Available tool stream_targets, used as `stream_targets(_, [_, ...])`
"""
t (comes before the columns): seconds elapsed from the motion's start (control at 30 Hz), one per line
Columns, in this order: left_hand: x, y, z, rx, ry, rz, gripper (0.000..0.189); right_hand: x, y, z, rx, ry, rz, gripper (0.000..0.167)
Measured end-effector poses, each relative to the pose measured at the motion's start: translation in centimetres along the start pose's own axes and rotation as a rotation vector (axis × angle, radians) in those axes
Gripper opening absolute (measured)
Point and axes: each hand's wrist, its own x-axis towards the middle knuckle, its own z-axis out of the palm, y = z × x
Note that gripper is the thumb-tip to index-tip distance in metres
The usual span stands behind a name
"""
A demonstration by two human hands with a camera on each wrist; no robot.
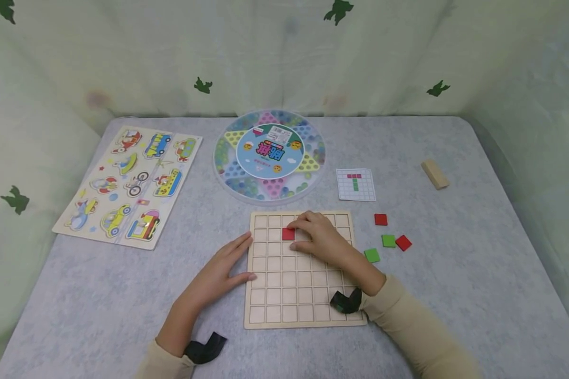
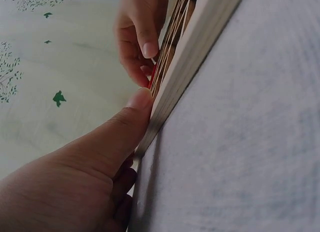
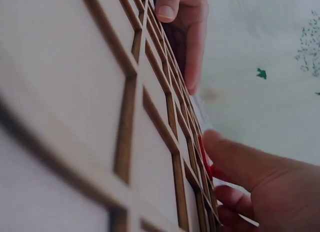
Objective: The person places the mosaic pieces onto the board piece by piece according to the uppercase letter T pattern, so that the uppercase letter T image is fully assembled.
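A wooden grid board (image 1: 273, 296) lies flat on the table. One red square tile (image 1: 287, 235) is in a cell of its upper part. My right hand (image 1: 323, 239) reaches over the board and pinches that tile, forefinger at its upper edge and thumb near its lower edge. In the right wrist view a red sliver of the tile (image 3: 204, 152) shows beside the thumb. My left hand (image 1: 225, 266) rests against the board's left edge with fingers extended; its thumb (image 2: 140, 99) touches the rim.
Right of the board lie red tiles (image 1: 381, 219) and green tiles (image 1: 372, 255). Behind them are a pattern card (image 1: 346, 192) showing a T and a wooden block (image 1: 434, 175). A round marble game (image 1: 227, 181) stands behind the board, a picture puzzle (image 1: 87, 181) at left.
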Motion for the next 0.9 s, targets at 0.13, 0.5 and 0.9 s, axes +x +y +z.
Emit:
stream_targets(0.13, [0.0, -0.1, 0.0, 0.000, 0.003, 0.000, 0.077, -0.6, -0.1, -0.9, 0.062, -0.084, 0.017, 0.051])
stream_targets(0.5, [-0.1, -0.3, 0.1, -0.007, -0.003, -0.001, 0.077, -4.1, -0.2, -5.1, 0.039, 0.199, -0.153, 0.077])
stream_targets(0.9, [-0.1, 0.1, -0.1, 0.001, 0.000, -0.006, 0.076, -8.2, 4.4, -7.7, -0.065, 0.394, -0.035, 0.083])
